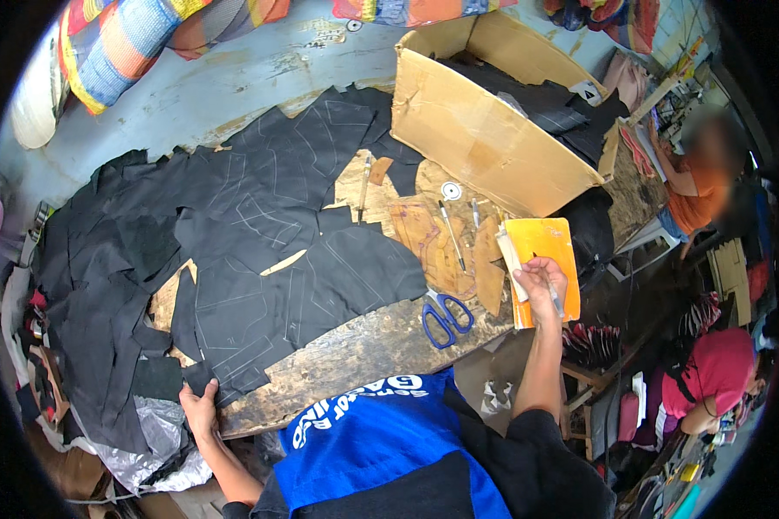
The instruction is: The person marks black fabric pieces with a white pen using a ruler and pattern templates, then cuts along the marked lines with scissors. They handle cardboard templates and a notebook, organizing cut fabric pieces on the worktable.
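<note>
Thumb and fingers of my left hand [201,405] pinch a small black fabric piece [197,377] at the table's near left edge. On the right, my right hand [541,284] is closed over a yellow-covered notebook [552,238], by its curled cream pages [509,259]. A pale, slim item shows below those fingers; its kind is unclear. Black fabric [260,216] with chalked pattern outlines spreads across the table. Blue-handled scissors [446,320] lie between my hands. Brown pattern pieces [420,233], a pen [452,235] and another pen [363,186] lie beyond them.
A large cardboard box [485,130] with black fabric stands at the back right. Worn wooden tabletop [346,346] shows along the near edge. A silvery plastic sheet [147,441] hangs at the left. A person in orange [705,195] and another in pink [718,372] are at the right.
</note>
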`<action>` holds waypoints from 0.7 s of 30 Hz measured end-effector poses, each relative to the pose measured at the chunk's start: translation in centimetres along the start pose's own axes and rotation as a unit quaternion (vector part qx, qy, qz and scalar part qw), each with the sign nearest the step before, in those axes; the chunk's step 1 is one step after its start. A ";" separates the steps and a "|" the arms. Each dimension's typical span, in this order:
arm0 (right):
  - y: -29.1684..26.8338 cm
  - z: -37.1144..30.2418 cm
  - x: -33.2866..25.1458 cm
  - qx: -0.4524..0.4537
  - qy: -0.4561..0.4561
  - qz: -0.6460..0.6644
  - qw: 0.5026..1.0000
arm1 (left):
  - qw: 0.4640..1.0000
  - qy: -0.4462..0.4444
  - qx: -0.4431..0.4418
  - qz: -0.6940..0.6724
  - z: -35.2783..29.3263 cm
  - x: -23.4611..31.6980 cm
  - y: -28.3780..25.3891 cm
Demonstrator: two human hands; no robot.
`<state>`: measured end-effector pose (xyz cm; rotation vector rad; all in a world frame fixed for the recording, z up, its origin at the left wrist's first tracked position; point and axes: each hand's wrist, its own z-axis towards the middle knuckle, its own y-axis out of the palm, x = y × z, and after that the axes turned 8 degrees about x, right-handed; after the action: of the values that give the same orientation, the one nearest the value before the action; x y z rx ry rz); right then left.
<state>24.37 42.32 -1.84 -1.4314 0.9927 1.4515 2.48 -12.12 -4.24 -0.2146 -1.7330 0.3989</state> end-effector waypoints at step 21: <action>17.4 -3.1 -2.7 -0.256 -0.118 -0.165 0.945 | 0.970 -0.061 -0.233 -0.012 3.0 8.5 0.4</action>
<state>8.92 33.65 0.38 -1.6377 0.2085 1.6397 -2.14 -9.12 2.84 -0.5150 -1.9307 -0.0218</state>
